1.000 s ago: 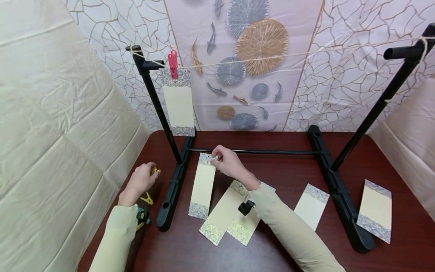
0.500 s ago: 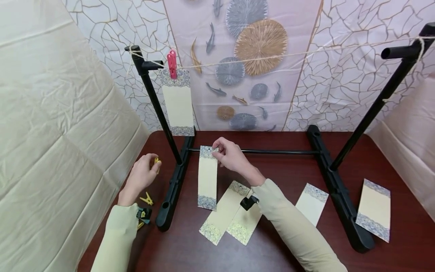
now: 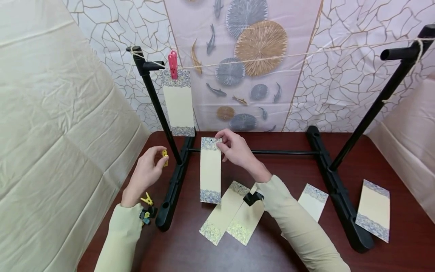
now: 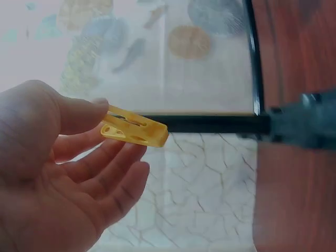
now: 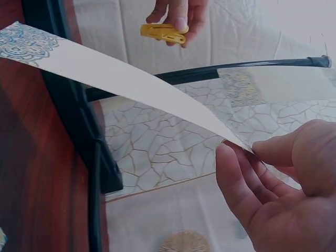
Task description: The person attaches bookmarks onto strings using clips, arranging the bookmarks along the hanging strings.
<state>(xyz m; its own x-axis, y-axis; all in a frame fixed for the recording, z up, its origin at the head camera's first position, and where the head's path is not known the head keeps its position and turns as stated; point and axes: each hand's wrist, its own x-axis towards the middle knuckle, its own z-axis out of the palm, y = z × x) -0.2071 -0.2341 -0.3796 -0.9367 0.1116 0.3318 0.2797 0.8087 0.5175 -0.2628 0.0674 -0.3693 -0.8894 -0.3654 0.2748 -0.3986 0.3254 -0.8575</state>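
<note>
My left hand pinches a yellow clothespin between thumb and fingers, to the left of the rack's left post. In the right wrist view that same clothespin shows near the top. My right hand pinches the top right corner of a cream card with blue patterned ends and a small hole near its top. The card hangs down over the table, and the right wrist view shows it bowed. Another patterned card hangs from the string, clipped by a pink clothespin.
A black rack stands on the dark red table. Two overlapping cards lie in front of me. A pale card and another card lie at the right. A yellow clothespin lies beside my left wrist.
My right hand has lifted the card off the table, and it now hangs nearly upright. My left hand has risen and moved slightly right with the yellow clothespin.
</note>
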